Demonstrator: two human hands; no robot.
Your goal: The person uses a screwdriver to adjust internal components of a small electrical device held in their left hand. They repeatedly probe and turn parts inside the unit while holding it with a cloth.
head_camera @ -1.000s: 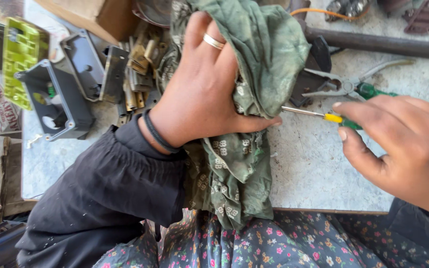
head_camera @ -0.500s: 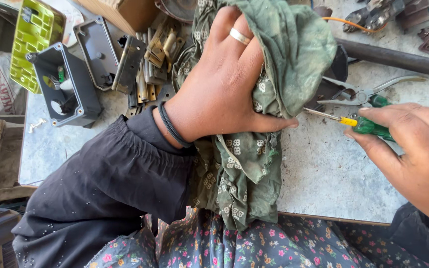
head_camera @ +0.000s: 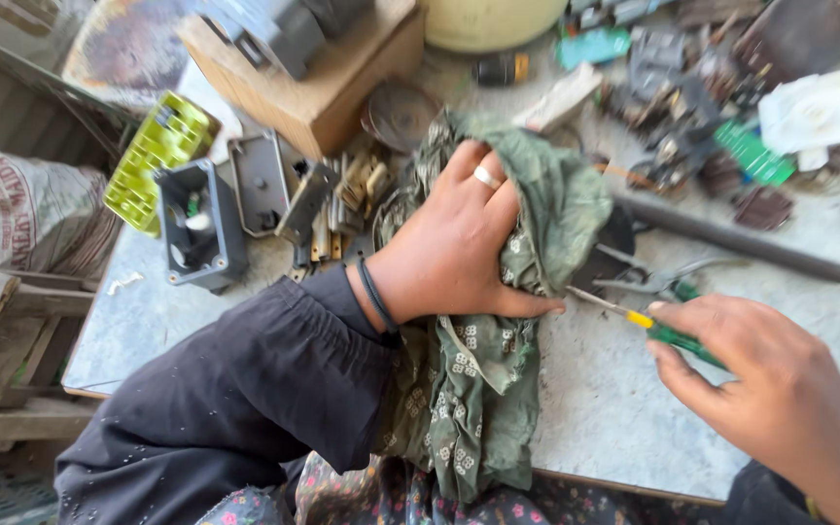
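On the table (head_camera: 614, 408), my left hand (head_camera: 459, 248) clamped on the cloth (head_camera: 498, 321), my right hand (head_camera: 780, 389) gripping the screwdriver (head_camera: 658, 329), tip touching cloth.

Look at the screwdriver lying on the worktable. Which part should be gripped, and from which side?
Grip the screwdriver by its green handle, probably coming from the right. The thin metal shaft points left, its tip against the green cloth under the left hand, so that end is crowded. The handle lies at the right end, where the right hand already rests its fingers on it.
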